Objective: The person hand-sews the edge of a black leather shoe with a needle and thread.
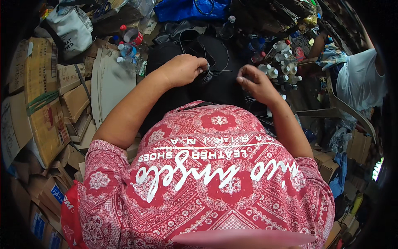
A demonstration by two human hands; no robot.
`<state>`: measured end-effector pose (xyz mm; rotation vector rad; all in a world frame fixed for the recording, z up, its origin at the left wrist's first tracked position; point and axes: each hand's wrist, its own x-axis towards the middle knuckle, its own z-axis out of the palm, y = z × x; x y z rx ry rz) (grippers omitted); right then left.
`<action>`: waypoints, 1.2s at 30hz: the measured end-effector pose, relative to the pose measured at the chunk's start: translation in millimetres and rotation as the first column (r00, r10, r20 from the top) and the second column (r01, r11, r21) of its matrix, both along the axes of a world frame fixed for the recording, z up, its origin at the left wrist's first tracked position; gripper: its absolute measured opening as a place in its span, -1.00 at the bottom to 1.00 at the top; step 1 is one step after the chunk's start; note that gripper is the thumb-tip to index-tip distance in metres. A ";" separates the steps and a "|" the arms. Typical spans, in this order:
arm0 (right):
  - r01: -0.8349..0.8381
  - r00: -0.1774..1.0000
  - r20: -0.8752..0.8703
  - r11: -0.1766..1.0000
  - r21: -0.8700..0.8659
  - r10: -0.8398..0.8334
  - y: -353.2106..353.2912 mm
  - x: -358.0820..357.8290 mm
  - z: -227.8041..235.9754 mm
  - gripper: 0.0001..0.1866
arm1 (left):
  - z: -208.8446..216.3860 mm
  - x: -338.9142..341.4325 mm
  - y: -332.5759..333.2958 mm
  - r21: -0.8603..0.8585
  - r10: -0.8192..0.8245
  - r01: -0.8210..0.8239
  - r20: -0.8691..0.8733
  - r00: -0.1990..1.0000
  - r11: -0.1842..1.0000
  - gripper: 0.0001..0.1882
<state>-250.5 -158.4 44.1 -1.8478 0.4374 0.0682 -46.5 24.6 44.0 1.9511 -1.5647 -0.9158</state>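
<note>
My left hand [187, 69] is closed, its thumb and forefinger pinching a small dark piece with a ridged, braided look [207, 77] above my dark-clothed lap. Thin pale cord [227, 58] loops up from that piece and around it. A stiff, straight strand [224, 71] sticks out from it to the right. Just past the strand's tip is my right hand [258, 84], its fingers bent and the thumb close to the forefinger. Whatever lies between those fingers, if anything, is too fine to make out.
Cardboard boxes [43, 99] and pale curved sheets [110, 83] stand at the left. Plastic bottles [129, 50] lie beyond my left arm, and many small white-capped bottles [284, 62] to the right. A blue bag [182, 10] lies at the far side. Another person's arm [318, 45] shows far right.
</note>
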 end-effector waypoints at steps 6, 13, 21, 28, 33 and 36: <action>-0.045 0.998 0.005 0.804 -0.593 0.059 -36.8 38.9 -16.9 -0.81 | 9.5 -4.6 -6.4 -0.020 -0.092 0.097 0.174 0.981 0.995 -0.86; -0.246 0.962 -0.073 0.717 -0.653 0.263 -1.8 52.0 24.9 -0.81 | 3.0 0.8 5.9 -0.049 -0.080 0.093 0.218 0.973 0.995 -0.90; -0.488 0.806 -0.247 0.367 -0.792 0.538 27.8 71.6 19.0 -0.89 | -3.7 5.2 12.6 -0.094 -0.107 0.151 0.366 0.925 0.984 -0.93; -0.436 0.852 -0.189 0.461 -0.773 0.488 -14.5 37.9 5.3 -0.84 | 5.5 20.3 60.8 -0.160 -0.021 0.126 0.537 0.843 0.979 -0.86; -0.136 0.987 -0.140 0.873 -0.468 0.078 -60.3 -27.0 -9.0 -0.87 | 24.2 33.6 106.1 -0.096 0.106 -0.073 0.412 0.905 0.993 -0.90; 0.361 0.932 -0.026 0.926 0.113 -0.361 -69.4 -20.8 6.2 -0.86 | 30.4 25.5 86.1 -0.202 0.141 -0.061 0.412 0.900 0.977 -0.91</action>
